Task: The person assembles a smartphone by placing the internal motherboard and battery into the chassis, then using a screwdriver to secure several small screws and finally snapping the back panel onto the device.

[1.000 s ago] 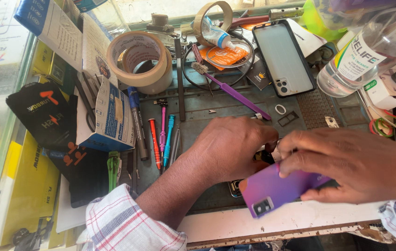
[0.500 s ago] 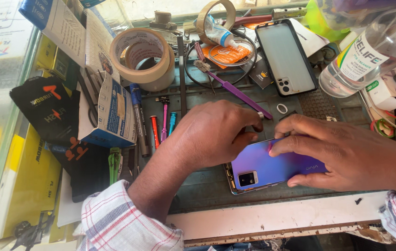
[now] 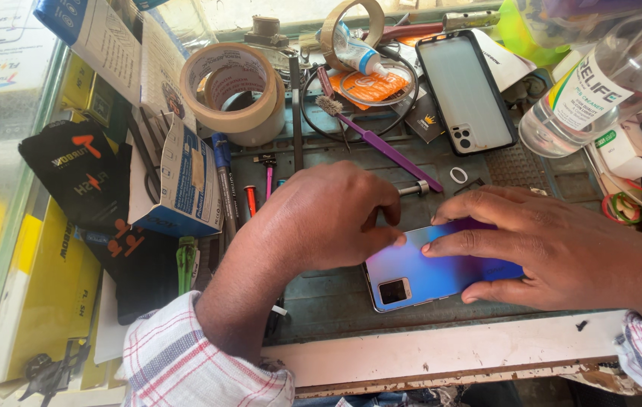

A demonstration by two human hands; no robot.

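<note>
On the work mat, both hands' flat fingers press the blue-purple phone

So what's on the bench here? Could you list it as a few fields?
left hand: fingers bent, pressing on the phone's top edge
right hand: flat on the phone's back
phone: blue-purple, face down on the mat
behind: tape rolls, purple brush, second phone, clear bottle
left side: boxes, small tools
</note>
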